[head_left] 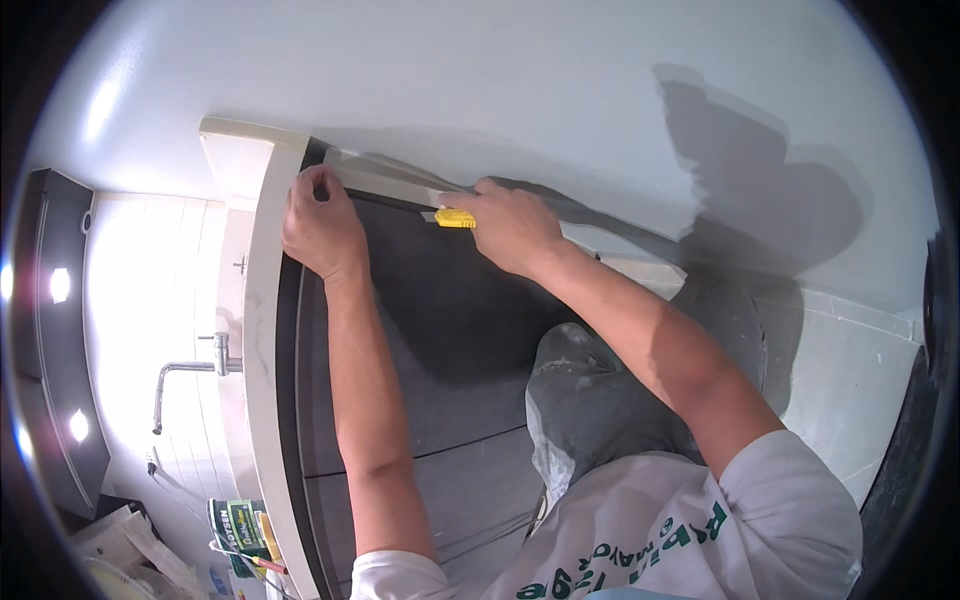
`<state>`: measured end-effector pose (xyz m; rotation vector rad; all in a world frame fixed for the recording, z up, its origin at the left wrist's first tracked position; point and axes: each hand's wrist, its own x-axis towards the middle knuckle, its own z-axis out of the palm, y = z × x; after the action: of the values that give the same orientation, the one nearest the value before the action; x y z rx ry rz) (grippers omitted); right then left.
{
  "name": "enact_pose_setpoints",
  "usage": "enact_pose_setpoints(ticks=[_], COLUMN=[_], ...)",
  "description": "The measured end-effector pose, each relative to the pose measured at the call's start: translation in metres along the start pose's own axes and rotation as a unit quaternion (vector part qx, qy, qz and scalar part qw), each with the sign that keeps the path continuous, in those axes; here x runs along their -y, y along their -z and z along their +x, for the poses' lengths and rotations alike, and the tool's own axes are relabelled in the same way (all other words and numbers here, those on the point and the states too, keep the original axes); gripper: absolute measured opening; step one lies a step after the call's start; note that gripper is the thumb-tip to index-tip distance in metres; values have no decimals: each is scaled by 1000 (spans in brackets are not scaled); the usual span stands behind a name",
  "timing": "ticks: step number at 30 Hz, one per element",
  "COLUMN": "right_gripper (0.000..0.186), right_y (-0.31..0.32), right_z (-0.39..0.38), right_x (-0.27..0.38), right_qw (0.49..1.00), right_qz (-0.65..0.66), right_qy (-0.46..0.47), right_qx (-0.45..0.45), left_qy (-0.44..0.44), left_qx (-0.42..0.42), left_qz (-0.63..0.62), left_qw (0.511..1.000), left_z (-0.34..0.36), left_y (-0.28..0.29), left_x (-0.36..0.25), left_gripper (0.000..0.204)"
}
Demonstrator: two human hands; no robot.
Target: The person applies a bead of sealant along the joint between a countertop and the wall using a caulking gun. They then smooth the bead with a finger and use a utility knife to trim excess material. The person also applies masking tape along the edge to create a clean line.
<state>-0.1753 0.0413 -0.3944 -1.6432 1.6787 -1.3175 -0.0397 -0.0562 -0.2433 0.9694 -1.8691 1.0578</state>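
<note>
My right hand (515, 228) is wrapped around a yellow utility knife (457, 218), its blade pointing left along the top edge of a dark cabinet panel (440, 290). A long, thin grey strip (620, 226) runs along the wall side, passing by my right hand's fingers. At the upper corner, where the panel meets the pale countertop (262, 350), my left hand (325, 225) is closed with thumb and fingertips pinched together. Whatever lies between those fingertips cannot be made out.
A white wall (560, 80) rises close beyond both hands. To the left, a chrome faucet (200, 368) stands beyond the countertop, with a dark green container (238, 530) lower down. My bent knee (575, 380) is near the cabinet front. Pale tiles (840, 380) lie at the right.
</note>
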Motion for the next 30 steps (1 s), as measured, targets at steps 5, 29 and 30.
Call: enact_pose_setpoints(ticks=[5,29,30], right_gripper=[58,39,38], right_y=[0,9,6], right_z=[3,32,33], right_x=[2,31,31], right_qw=[1000,993,992], right_qz=[-8,-100,-112], right_qy=[14,-5,-8], right_qx=[11,65,65], left_qy=[-5,-16,-18], left_qx=[-5,12,20], left_qz=[-22,-7,-8], left_qw=[1000,1000,1000], left_z=[0,5,6], left_y=[0,4,5], left_x=[3,3,2], left_gripper=[3,6,8])
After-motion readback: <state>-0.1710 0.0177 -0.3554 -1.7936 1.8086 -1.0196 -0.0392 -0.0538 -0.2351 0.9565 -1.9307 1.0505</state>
